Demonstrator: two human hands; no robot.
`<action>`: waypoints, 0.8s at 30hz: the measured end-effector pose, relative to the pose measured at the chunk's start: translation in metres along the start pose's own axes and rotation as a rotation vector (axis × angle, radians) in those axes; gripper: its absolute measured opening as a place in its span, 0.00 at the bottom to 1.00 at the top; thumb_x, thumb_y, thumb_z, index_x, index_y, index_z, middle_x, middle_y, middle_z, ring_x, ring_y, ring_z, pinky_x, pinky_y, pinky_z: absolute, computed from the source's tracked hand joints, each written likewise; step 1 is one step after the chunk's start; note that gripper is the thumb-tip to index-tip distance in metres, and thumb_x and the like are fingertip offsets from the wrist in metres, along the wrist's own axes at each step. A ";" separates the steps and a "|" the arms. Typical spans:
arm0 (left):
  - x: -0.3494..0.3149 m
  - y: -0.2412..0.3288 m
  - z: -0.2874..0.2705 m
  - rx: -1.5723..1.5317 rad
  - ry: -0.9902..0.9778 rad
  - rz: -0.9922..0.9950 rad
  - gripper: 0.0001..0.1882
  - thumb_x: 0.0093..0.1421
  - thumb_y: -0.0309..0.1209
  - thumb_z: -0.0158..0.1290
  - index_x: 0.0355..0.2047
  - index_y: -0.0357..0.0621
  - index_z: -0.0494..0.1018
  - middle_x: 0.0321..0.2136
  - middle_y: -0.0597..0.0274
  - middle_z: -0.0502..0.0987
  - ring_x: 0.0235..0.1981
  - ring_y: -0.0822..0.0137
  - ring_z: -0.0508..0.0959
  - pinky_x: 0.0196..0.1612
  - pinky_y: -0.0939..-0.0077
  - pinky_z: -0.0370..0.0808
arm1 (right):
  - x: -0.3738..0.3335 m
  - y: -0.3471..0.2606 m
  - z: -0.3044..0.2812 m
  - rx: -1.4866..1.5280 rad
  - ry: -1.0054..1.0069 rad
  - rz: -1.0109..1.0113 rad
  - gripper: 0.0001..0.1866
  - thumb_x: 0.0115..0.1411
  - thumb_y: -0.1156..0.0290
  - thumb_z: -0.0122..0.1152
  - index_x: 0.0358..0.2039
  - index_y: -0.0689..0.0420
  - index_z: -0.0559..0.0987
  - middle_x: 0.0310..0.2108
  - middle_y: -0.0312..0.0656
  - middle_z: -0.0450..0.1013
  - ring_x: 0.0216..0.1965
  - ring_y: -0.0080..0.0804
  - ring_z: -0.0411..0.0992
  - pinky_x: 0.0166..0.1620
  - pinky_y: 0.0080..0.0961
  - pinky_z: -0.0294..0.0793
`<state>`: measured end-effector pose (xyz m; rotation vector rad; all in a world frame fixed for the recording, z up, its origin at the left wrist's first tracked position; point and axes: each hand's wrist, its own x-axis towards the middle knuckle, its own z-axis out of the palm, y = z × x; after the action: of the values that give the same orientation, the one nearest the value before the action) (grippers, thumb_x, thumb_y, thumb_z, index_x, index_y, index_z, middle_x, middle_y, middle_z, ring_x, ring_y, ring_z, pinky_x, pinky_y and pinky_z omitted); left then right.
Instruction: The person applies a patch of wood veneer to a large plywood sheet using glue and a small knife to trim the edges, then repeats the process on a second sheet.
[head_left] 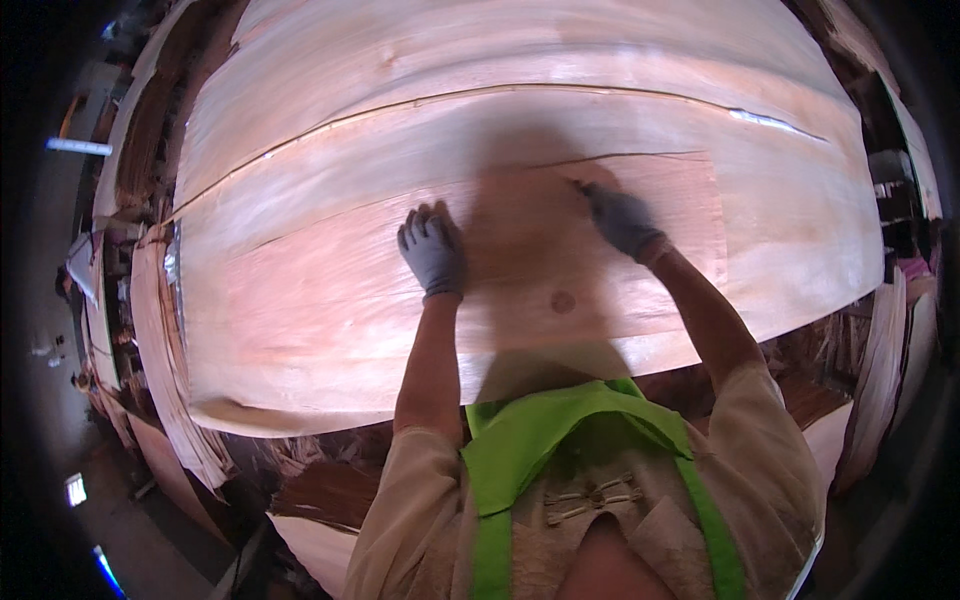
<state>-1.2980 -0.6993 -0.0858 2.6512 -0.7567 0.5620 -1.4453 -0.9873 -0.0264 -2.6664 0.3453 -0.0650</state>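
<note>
A large pale wood veneer sheet [800,230] spreads out in front of me. On it lies a smaller, pinker veneer piece [330,290], whose far edge shows as a thin dark line. My left hand [432,250], in a grey glove, rests on the pink piece with its fingers apart and slightly bent. Farther right, my gloved right hand [622,218] is closed near the piece's far edge. A small dark tip pokes out from its fingers toward the left; what it belongs to is hidden. My shadow falls across the veneer between both hands.
A long, thin raised edge [480,91] curves across the sheet beyond my hands. Veneer stacks [160,340] stand at the left, and more veneer [880,370] stands at the right. Ragged brown veneer layers [325,495] show below the sheet's near edge.
</note>
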 end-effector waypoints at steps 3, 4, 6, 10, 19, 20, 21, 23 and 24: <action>0.002 -0.001 0.004 -0.051 -0.025 -0.018 0.17 0.55 0.34 0.46 0.42 0.38 0.66 0.51 0.50 0.66 0.57 0.52 0.61 0.59 0.50 0.53 | 0.051 -0.054 0.034 -0.106 -0.086 -0.211 0.13 0.59 0.66 0.44 0.44 0.49 0.72 0.34 0.46 0.75 0.30 0.48 0.74 0.33 0.43 0.72; 0.006 0.005 0.004 -0.068 -0.039 -0.036 0.18 0.55 0.34 0.46 0.43 0.37 0.65 0.52 0.50 0.65 0.57 0.52 0.60 0.60 0.50 0.53 | 0.069 -0.058 0.050 -0.157 -0.089 -0.260 0.14 0.59 0.65 0.45 0.44 0.48 0.72 0.33 0.46 0.75 0.30 0.47 0.74 0.32 0.42 0.73; 0.006 0.009 -0.001 -0.134 -0.038 -0.071 0.19 0.55 0.33 0.45 0.44 0.36 0.65 0.53 0.50 0.64 0.58 0.52 0.60 0.60 0.51 0.52 | 0.099 -0.085 0.065 -0.061 -0.096 -0.445 0.13 0.58 0.67 0.45 0.43 0.51 0.73 0.33 0.48 0.75 0.32 0.44 0.76 0.31 0.42 0.74; 0.008 0.010 -0.003 -0.161 -0.026 -0.096 0.20 0.55 0.33 0.45 0.49 0.40 0.65 0.53 0.50 0.64 0.58 0.51 0.59 0.60 0.51 0.52 | 0.141 -0.127 0.081 -0.422 -0.361 -0.425 0.14 0.61 0.62 0.44 0.43 0.49 0.73 0.32 0.46 0.76 0.31 0.43 0.76 0.32 0.38 0.74; 0.005 0.008 0.002 -0.010 -0.112 -0.019 0.20 0.56 0.35 0.46 0.50 0.56 0.69 0.53 0.49 0.65 0.58 0.47 0.60 0.59 0.48 0.53 | 0.121 -0.028 0.039 -0.345 -0.459 -0.248 0.16 0.64 0.59 0.39 0.46 0.42 0.74 0.35 0.45 0.75 0.35 0.46 0.74 0.38 0.41 0.73; 0.006 0.008 0.003 -0.008 -0.103 -0.010 0.20 0.56 0.35 0.46 0.50 0.56 0.69 0.53 0.49 0.65 0.58 0.47 0.60 0.59 0.48 0.54 | 0.114 -0.006 0.031 -0.323 -0.438 -0.251 0.16 0.64 0.58 0.39 0.48 0.41 0.73 0.37 0.45 0.75 0.36 0.46 0.74 0.38 0.40 0.73; 0.008 0.010 0.003 -0.006 -0.094 0.009 0.20 0.56 0.35 0.46 0.50 0.56 0.68 0.53 0.48 0.65 0.57 0.47 0.60 0.59 0.48 0.54 | 0.106 0.016 0.026 -0.300 -0.418 -0.250 0.17 0.64 0.58 0.38 0.49 0.39 0.73 0.38 0.45 0.75 0.37 0.46 0.74 0.39 0.40 0.72; 0.008 0.012 0.002 0.000 -0.079 0.026 0.20 0.56 0.34 0.46 0.51 0.55 0.68 0.53 0.48 0.65 0.57 0.47 0.61 0.58 0.48 0.55 | 0.088 0.049 -0.001 -0.230 -0.376 -0.240 0.17 0.64 0.58 0.39 0.49 0.41 0.72 0.39 0.46 0.74 0.37 0.45 0.74 0.39 0.40 0.73; 0.006 0.010 0.003 0.012 -0.077 0.037 0.20 0.56 0.34 0.46 0.50 0.55 0.68 0.53 0.48 0.65 0.56 0.46 0.61 0.58 0.48 0.56 | 0.076 0.063 -0.018 -0.196 -0.353 -0.231 0.17 0.64 0.57 0.39 0.49 0.42 0.72 0.40 0.46 0.74 0.37 0.45 0.74 0.39 0.39 0.73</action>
<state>-1.2981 -0.7114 -0.0834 2.6885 -0.8278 0.4780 -1.3882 -1.0685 -0.0384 -2.8267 -0.0748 0.3826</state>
